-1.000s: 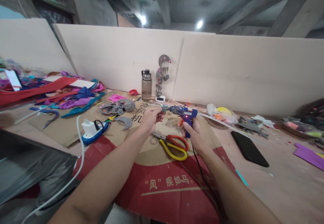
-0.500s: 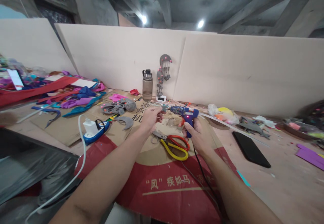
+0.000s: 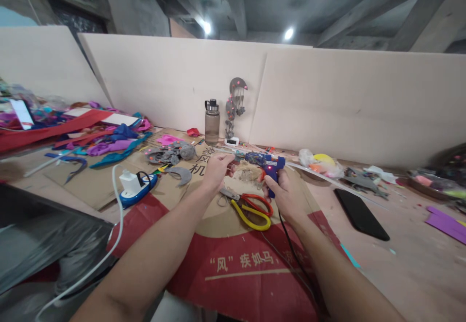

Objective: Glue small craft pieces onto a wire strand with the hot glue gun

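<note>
My right hand (image 3: 282,188) is wrapped round the handle of a blue hot glue gun (image 3: 271,166) with a lit red light, its nozzle pointing left. My left hand (image 3: 217,169) is pinched just in front of the nozzle; what its fingers hold is too small and hidden to name. Below the gun a tan, dried-glue-marked patch (image 3: 247,175) lies on the cardboard (image 3: 204,215). Scissors (image 3: 251,210) with red and yellow handles rest just in front of both hands. A grey felt crescent (image 3: 180,175) lies left of my left hand.
A water bottle (image 3: 212,124) and a grey moon hanging ornament (image 3: 238,93) stand by the white partition. A blue power strip (image 3: 138,193) with a white plug sits left. On the right lies a black phone (image 3: 360,214). Coloured fabric strips (image 3: 109,137) pile up far left.
Both hands and the glue gun stay almost in place. At far left, the blurred hand at the edge has gone from view.
</note>
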A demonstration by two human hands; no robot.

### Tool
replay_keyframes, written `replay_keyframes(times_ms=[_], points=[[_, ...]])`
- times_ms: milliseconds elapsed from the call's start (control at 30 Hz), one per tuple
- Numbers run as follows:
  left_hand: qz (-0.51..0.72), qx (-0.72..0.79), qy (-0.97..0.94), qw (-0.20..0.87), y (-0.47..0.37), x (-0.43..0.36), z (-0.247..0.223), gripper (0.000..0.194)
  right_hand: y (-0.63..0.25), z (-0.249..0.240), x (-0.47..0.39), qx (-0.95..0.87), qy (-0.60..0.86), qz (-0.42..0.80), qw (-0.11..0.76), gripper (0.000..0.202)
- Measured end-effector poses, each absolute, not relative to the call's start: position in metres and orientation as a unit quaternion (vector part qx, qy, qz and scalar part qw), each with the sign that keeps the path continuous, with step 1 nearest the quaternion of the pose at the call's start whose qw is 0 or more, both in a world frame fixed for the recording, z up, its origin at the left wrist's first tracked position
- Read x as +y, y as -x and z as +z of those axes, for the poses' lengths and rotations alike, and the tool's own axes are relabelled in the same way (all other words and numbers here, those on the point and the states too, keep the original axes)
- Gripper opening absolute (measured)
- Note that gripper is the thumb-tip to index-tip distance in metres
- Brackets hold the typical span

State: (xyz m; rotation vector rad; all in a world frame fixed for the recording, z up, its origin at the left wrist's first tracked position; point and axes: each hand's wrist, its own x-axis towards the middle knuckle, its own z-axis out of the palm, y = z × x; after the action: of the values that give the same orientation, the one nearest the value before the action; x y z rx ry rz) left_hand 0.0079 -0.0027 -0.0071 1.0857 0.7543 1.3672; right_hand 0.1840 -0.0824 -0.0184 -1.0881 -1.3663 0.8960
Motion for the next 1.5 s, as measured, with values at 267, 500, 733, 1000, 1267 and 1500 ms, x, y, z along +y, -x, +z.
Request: replay_keyframes(times_ms=[267,500,733,1000,1267,1500], points=[[0.59,0.331,-0.45,0.583,-0.0066,-0.0005,-0.0074,0.018,-0.1857,-0.0233,-0.0816,-0.582,0.455,0.379,0.557,0.02],[0.59,0.332,-0.434,0.594,-0.0072,-0.0023,-0.005,0.017,-0.1862,-0.025,-0.081,-0.587,0.472,0.362,0.55,0.021],[0.587,0.324,-0.432,0.603,-0.0068,-0.0004,-0.0065,0.019,-0.1836,-0.0232,-0.0831,-0.591,0.485,0.353,0.539,0.023],[0.587,0.33,-0.438,0.596,-0.0074,0.0014,-0.0089,0.016,-0.1827,-0.0237,-0.0832,-0.581,0.486,0.358,0.546,0.022],[0.593,0.333,-0.439,0.587,-0.0054,0.0035,-0.0101,0.017,-0.1847,-0.0277,-0.0806,-0.579,0.489,0.352,0.549,0.023],[0.593,0.329,-0.449,0.582,-0.0074,0.001,-0.0099,0.017,-0.1828,-0.0238,-0.0839,-0.58,0.503,0.354,0.534,0.023]])
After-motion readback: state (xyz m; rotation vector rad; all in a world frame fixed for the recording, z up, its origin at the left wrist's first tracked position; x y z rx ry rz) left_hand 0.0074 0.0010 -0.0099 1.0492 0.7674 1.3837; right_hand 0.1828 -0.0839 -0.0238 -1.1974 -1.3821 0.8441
